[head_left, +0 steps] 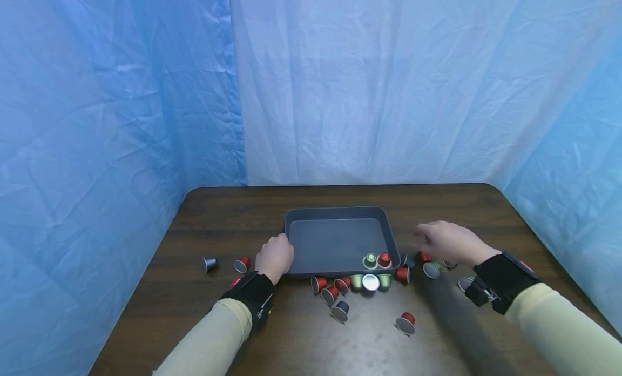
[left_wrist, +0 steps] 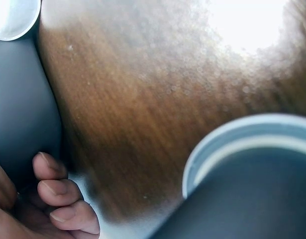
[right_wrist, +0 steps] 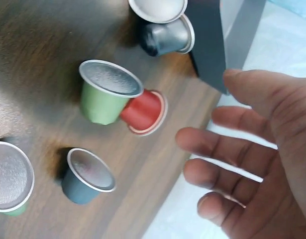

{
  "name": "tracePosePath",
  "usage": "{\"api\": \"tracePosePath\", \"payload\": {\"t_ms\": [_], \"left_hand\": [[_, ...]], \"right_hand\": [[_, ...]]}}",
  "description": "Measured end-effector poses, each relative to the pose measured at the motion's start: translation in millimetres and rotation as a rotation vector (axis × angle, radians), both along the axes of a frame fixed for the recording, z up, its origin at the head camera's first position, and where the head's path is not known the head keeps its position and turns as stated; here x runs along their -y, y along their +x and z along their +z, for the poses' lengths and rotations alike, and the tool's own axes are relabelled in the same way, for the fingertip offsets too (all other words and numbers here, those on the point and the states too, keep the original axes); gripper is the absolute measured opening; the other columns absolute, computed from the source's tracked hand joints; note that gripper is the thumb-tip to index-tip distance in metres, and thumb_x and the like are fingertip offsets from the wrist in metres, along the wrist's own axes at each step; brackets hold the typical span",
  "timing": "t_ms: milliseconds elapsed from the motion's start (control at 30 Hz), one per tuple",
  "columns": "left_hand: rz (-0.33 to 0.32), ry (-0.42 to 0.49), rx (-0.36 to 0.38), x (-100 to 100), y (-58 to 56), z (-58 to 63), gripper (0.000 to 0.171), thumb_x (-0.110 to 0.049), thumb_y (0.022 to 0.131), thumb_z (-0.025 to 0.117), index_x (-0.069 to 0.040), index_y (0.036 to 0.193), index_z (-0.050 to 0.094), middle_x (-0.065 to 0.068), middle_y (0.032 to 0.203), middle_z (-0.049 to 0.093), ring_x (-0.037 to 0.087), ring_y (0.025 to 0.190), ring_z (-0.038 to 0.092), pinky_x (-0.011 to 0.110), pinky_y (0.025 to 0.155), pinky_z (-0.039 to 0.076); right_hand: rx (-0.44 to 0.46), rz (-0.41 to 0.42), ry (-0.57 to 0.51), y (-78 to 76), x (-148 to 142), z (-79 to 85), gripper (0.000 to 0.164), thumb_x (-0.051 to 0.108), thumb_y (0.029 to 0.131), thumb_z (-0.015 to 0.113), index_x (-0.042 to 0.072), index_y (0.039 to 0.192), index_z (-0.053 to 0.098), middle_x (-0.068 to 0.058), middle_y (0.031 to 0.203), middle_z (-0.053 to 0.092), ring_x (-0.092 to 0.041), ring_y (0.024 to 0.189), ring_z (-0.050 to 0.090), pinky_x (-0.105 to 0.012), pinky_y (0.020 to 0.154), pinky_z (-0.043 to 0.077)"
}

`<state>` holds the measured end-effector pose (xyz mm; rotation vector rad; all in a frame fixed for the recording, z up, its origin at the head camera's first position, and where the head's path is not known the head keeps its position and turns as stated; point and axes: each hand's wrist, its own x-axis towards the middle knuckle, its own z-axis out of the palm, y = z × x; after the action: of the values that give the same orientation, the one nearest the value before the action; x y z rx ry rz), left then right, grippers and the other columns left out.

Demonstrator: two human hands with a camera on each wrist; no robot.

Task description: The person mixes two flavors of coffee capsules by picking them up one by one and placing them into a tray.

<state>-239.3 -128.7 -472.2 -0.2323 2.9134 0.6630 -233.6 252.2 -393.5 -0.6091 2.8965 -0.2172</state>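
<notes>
A dark grey baking tray [head_left: 335, 241] lies on the table, with a green coffee capsule [head_left: 370, 260] and a red coffee capsule [head_left: 384, 259] inside its near right corner. My left hand [head_left: 275, 259] grips the tray's left side near the front corner; in the left wrist view its curled fingers [left_wrist: 58, 192] are at the tray wall. To the right of the tray, my right hand [head_left: 449, 241] hovers with fingers spread and nothing held. Below it, in the right wrist view, a green capsule [right_wrist: 103, 99] touches a red capsule [right_wrist: 144, 112], and a dark blue-grey capsule [right_wrist: 85, 184] stands apart.
Several red and green capsules crowd the tray's front edge, around a capsule with a white lid [head_left: 370, 282]. A dark capsule [head_left: 340, 310] and a red capsule [head_left: 406, 323] lie nearer. A grey-blue capsule [head_left: 209, 264] lies far left. Blue sheets [head_left: 359, 95] hang behind the table.
</notes>
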Motion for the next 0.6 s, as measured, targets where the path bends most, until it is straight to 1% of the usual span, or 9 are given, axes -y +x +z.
{"api": "tracePosePath", "payload": {"t_ms": [200, 433, 533, 600], "left_hand": [[0.001, -0.001, 0.009, 0, -0.2, 0.6, 0.030, -0.021, 0.105, 0.051, 0.002, 0.121, 0.062, 0.019, 0.108, 0.069, 0.035, 0.093, 0.068, 0.054, 0.083, 0.057], [-0.004, -0.007, 0.012, 0, 0.3, 0.9, 0.030, -0.021, 0.105, 0.052, 0.002, 0.122, 0.062, 0.019, 0.110, 0.069, 0.035, 0.095, 0.069, 0.055, 0.084, 0.057], [-0.006, -0.008, 0.009, 0, 0.9, 1.4, 0.030, -0.021, 0.105, 0.051, 0.002, 0.122, 0.062, 0.019, 0.110, 0.068, 0.036, 0.095, 0.069, 0.055, 0.084, 0.057], [-0.003, -0.007, 0.010, 0, 1.2, 1.5, 0.030, -0.021, 0.105, 0.051, 0.002, 0.122, 0.062, 0.019, 0.110, 0.068, 0.036, 0.096, 0.069, 0.055, 0.085, 0.057]], "right_hand": [[0.032, -0.048, 0.042, -0.7, -5, -6.6, 0.031, 0.026, 0.094, 0.074, 0.004, 0.116, 0.071, -0.010, 0.100, 0.074, -0.022, 0.084, 0.070, -0.049, 0.080, 0.059], [0.046, -0.064, 0.082, -1.3, -11, -14.1, 0.030, 0.023, 0.093, 0.074, 0.003, 0.115, 0.071, -0.013, 0.100, 0.074, -0.022, 0.082, 0.070, -0.049, 0.078, 0.059], [0.066, -0.075, 0.091, -1.4, -14, -17.7, 0.030, 0.024, 0.094, 0.074, 0.003, 0.114, 0.070, -0.010, 0.097, 0.073, -0.020, 0.078, 0.067, -0.047, 0.074, 0.059], [0.076, -0.077, 0.089, -0.9, -14, -20.0, 0.028, 0.025, 0.094, 0.074, 0.004, 0.111, 0.070, -0.006, 0.091, 0.072, -0.018, 0.074, 0.063, -0.043, 0.069, 0.057]]}}
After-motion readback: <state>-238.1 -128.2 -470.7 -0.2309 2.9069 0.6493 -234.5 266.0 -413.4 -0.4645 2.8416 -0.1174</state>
